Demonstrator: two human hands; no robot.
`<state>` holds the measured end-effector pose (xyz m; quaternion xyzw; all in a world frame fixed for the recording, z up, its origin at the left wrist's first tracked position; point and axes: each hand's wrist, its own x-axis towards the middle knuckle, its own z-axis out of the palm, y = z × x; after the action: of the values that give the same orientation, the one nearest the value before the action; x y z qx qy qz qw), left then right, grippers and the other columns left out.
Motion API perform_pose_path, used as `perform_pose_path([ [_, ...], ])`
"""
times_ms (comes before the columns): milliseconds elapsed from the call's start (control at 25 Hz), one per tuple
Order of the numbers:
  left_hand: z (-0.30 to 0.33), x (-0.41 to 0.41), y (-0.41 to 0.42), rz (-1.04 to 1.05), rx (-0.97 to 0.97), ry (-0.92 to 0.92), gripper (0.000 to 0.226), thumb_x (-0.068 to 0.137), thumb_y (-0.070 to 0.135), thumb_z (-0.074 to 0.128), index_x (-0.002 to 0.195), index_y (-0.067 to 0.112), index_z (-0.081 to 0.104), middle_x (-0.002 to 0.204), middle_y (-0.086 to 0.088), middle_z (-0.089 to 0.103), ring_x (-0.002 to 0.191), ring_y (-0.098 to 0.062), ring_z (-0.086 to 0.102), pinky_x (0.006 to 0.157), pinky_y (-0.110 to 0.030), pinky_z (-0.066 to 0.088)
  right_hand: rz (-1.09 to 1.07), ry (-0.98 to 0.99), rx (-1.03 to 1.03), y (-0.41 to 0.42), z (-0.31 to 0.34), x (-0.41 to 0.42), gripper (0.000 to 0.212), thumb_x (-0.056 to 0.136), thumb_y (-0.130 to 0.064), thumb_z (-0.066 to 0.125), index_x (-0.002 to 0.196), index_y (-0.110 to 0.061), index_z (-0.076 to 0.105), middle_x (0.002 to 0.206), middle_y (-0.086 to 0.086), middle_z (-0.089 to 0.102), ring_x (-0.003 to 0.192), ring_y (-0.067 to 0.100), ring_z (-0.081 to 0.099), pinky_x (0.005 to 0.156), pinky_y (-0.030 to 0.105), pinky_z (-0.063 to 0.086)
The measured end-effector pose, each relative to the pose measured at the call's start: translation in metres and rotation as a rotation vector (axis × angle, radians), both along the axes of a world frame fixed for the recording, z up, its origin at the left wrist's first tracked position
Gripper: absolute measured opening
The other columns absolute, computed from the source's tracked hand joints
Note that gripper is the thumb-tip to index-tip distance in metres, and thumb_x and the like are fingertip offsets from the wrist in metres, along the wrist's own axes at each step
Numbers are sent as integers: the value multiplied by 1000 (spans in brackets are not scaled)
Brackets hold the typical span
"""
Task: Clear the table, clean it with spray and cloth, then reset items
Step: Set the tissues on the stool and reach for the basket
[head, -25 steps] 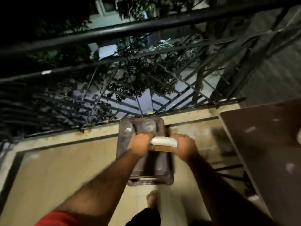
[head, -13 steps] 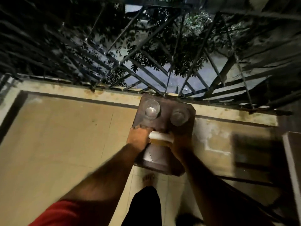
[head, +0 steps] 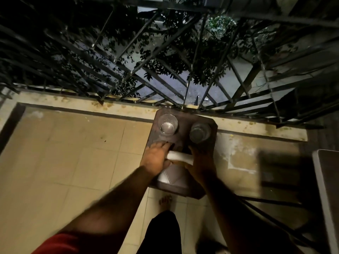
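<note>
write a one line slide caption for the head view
Both hands on a white roll above a small stool holding two glasses.

Two glasses side by side on the small table's far end, beside the railing.

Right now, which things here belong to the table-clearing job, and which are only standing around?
Belong to the job:
- small brown table
- two glasses and on it
- white roll-like object between the left hand and right hand

Only standing around:
- metal railing
- grey surface at the right edge
- tiled floor
</note>
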<state>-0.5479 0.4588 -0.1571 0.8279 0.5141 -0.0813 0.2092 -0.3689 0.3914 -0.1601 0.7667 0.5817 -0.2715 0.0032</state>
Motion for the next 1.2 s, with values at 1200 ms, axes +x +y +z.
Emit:
perform_pose_path([
  [1200,286,510,-395,-1139,194,-543,44,88,41,59,129,25,54,132,5,54,118,-16,52,103,-34,41,-1318,-390,529,-553,298,320,44,86,-39,62,125,-19,60,125,5,63,117,27,55,98,38,47],
])
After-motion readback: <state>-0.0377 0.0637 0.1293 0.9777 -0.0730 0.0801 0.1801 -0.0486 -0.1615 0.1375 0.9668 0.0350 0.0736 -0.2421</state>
